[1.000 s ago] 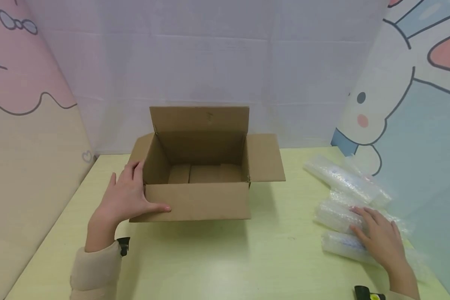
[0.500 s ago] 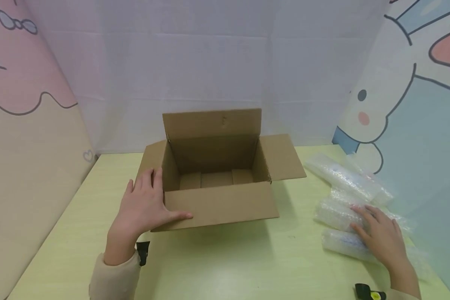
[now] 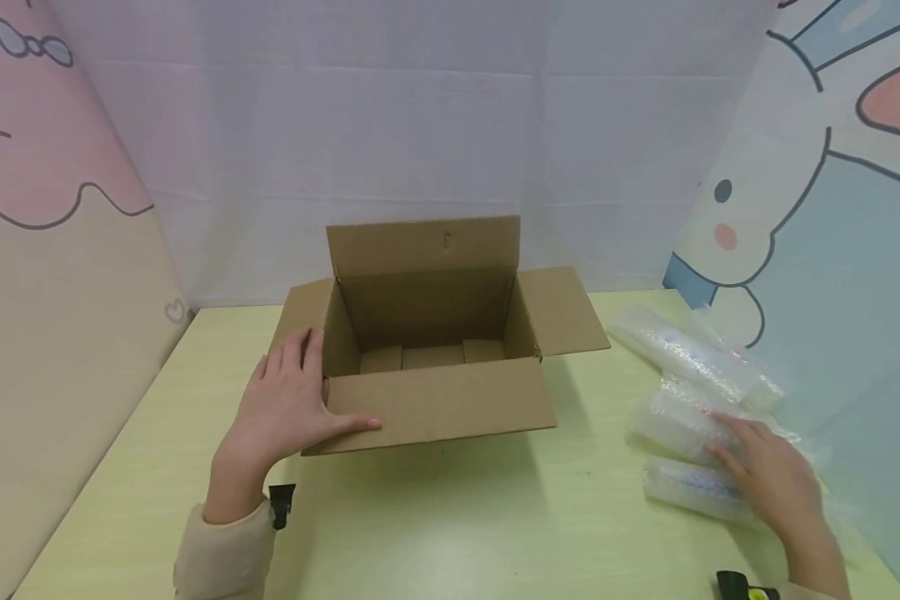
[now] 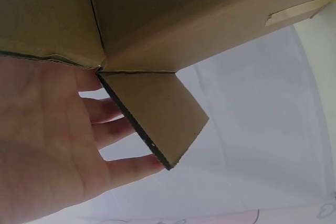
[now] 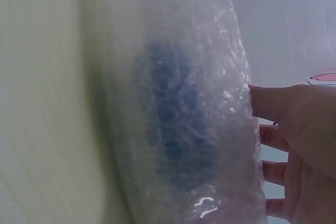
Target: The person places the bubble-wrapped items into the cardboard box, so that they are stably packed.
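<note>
On the yellow-green table (image 3: pixel 435 542), near its middle: open cardboard box (image 3: pixel 427 308). Over its near left corner: left hand (image 3: pixel 288 408), fingers straight and spread across the left flap (image 3: pixel 303 302), thumb stretched over the front flap (image 3: pixel 446 402), laid on rather than gripping. At the table's right side, one behind another: rear bubble-wrapped bundle (image 3: pixel 678 352), middle bundle (image 3: pixel 671 423), near bundle (image 3: pixel 690 486). Upon the middle bundle: right hand (image 3: pixel 780 479), fingers apart and slightly bent, tips touching the wrap; grip or mere touch impossible to tell.
</note>
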Available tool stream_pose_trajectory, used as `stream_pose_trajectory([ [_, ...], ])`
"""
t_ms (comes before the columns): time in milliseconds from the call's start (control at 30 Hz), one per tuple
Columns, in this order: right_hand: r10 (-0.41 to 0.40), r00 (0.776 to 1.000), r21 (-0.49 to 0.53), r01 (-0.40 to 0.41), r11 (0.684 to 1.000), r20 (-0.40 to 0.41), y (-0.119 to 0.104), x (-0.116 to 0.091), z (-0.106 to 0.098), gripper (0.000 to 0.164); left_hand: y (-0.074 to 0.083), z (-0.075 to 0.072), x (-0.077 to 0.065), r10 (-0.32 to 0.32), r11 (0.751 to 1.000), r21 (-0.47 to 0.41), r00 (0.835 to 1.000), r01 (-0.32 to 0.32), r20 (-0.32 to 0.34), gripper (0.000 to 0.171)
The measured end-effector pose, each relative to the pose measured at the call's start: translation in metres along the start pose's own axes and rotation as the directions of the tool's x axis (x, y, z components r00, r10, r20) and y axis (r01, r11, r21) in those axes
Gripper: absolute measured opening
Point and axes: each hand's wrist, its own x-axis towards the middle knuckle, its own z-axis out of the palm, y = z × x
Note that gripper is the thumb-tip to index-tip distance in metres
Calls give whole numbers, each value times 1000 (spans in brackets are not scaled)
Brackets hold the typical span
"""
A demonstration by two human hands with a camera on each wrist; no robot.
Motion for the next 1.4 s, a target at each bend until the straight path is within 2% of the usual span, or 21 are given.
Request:
stream_pose_trajectory([
  [133,23,999,32,-24,999,27,-4,3,-9,49,-1,3,-1,1,1000,-13,1000,-1,-25,139],
  [267,35,999,59,-36,998,19,-10,8,-23,51,-2,8,-1,-1,1000,-24,999,0,-46,141],
  [367,20,999,65,-18,998,-30,-19,15,-39,53,-3,11,-1,-4,999,-43,998,1,-66,142],
  [467,-27,994,71,35,997,-108,-31,27,-60,52,-3,14,-2,-8,998,-67,996,2,-90,142],
  [633,-157,954,50,175,983,-256,-63,52,-92,47,-4,19,-2,-12,996,-93,992,1,-122,141],
  [700,-225,926,30,245,969,-305,-78,64,-103,45,-4,21,-2,-17,995,-101,992,5,-122,141],
  [833,-322,889,25,348,937,-325,-114,87,-123,44,-4,23,-2,-28,993,-116,993,15,-114,141],
  [967,-427,838,2,455,890,-339,-150,110,-133,46,-4,25,-1,-35,991,-132,993,20,-112,141],
  [1067,-491,813,-10,514,858,-314,-175,127,-135,49,-3,25,0,-39,990,-140,993,23,-109,140],
  [1267,-587,784,-42,592,805,-202,-219,158,-131,47,-4,23,1,-49,989,-143,994,35,-97,142],
  [1400,-631,769,-48,630,775,-100,-246,175,-124,46,-3,21,1,-59,987,-153,995,46,-80,142],
])
